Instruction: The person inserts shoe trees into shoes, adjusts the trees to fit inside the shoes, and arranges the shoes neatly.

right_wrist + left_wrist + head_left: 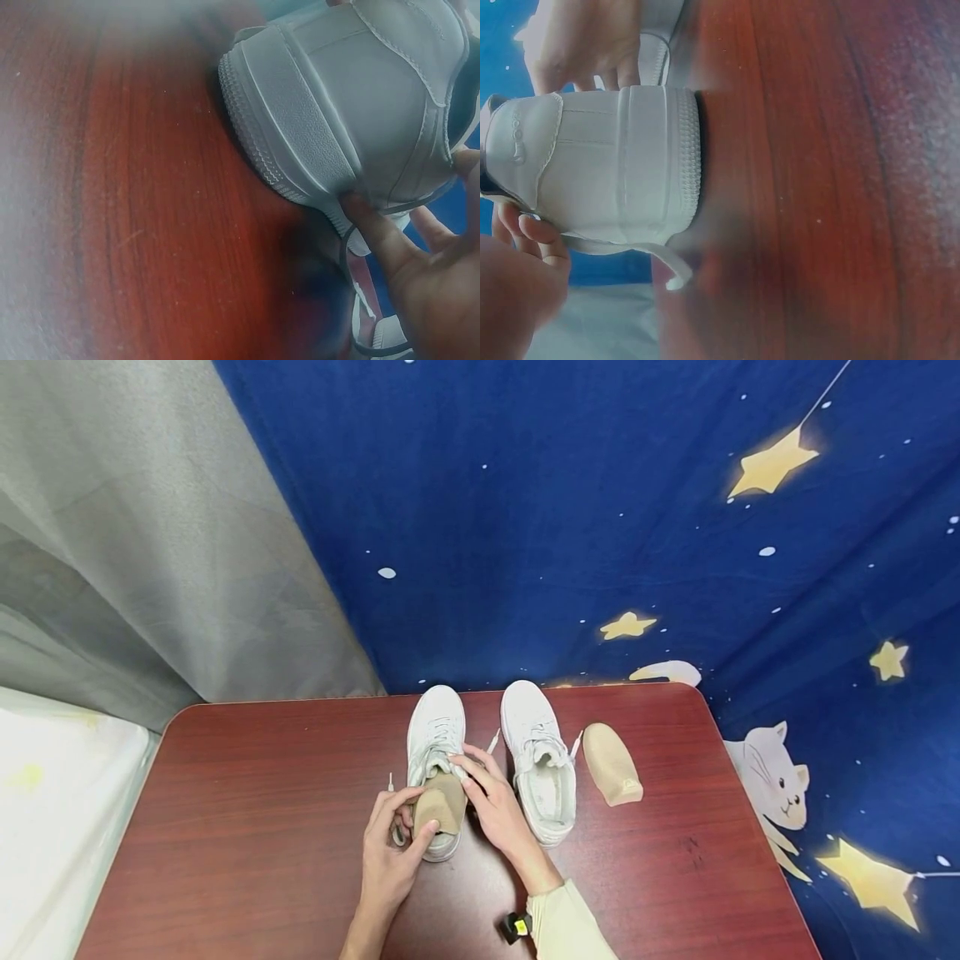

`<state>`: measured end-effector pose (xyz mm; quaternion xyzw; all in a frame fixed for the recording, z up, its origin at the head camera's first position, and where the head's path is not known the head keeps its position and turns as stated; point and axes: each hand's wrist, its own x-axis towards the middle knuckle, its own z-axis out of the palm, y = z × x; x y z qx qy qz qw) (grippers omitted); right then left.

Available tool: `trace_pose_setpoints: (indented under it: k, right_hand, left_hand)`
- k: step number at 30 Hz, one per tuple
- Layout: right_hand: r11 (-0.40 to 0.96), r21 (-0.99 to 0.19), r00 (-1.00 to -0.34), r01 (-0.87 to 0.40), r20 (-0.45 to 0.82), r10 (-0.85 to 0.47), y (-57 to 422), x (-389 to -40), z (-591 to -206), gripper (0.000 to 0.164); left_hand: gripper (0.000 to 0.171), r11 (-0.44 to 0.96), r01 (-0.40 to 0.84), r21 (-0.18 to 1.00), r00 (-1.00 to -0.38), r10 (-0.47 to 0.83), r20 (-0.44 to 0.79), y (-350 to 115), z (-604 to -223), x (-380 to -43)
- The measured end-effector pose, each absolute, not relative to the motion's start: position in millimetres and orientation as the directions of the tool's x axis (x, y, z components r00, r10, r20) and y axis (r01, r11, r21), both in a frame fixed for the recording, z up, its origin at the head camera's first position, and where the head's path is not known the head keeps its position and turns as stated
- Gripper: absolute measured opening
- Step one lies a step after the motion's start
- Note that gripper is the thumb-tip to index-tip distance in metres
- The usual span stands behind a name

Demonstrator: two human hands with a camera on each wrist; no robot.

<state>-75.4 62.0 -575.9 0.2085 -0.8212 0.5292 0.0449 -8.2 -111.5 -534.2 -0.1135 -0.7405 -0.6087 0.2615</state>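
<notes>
Shoes: two white sneakers stand side by side at the far middle of the table, toes pointing away from the person.
Left sneaker (435, 752): its heel end is between both hands; the left wrist view shows its ribbed heel (630, 165) resting on the wood, with a loose lace end trailing off its near side.
Tan insert (441, 804): a tan, foot-shaped piece sits in the left sneaker's opening, its rear part sticking out over the heel.
Left hand (390, 852): fingers and thumb curled round the near left side of the tan insert and the sneaker's heel, gripping them.
Right hand (497, 806): lies between the two sneakers; its fingers reach left onto the tongue and right edge of the left sneaker's opening, just above the insert. The right wrist view shows the thumb (375, 232) pressed against the lower heel. I cannot tell whether the fingers clasp the shoe or only press on it.
Right sneaker (538, 760): just right of the right hand, untouched, opening bare, laces loose.
Second insert (612, 763): another tan piece lies flat on the table just right of the right sneaker.
Table (247, 827): dark red wood grain with rounded corners.
Backdrop (570, 510): blue cloth with yellow stars and a white cat beyond the far edge; grey curtain to the far left.
Sleeve (566, 927): pale cuff on the right forearm, a small black and yellow device at the wrist.
</notes>
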Motion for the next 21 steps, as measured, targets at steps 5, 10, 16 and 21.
trace_pose_setpoints:
  k: [5, 10, 16, 21]
  right_hand:
    - [0.353, -0.853, -0.911, -0.384, 0.289, -0.293, 62, -76, -576, 0.033]
    - [0.354, -0.856, -0.915, -0.376, 0.282, -0.290, 62, -76, -575, 0.033]
    - [0.347, -0.871, -0.923, -0.347, 0.252, -0.292, 62, -75, -574, 0.032]
    - [0.348, -0.869, -0.922, -0.351, 0.255, -0.292, 61, -76, -574, 0.032]
  left_hand:
    - [0.052, 0.210, 0.503, 0.838, -0.834, -0.138, 0.535, -112, -539, -9]
    - [0.053, 0.199, 0.493, 0.847, -0.842, -0.137, 0.522, -115, -552, -14]
    - [0.053, 0.145, 0.462, 0.875, -0.862, -0.157, 0.482, -115, -559, -17]
    - [0.053, 0.120, 0.462, 0.879, -0.862, -0.170, 0.477, -115, -560, -18]
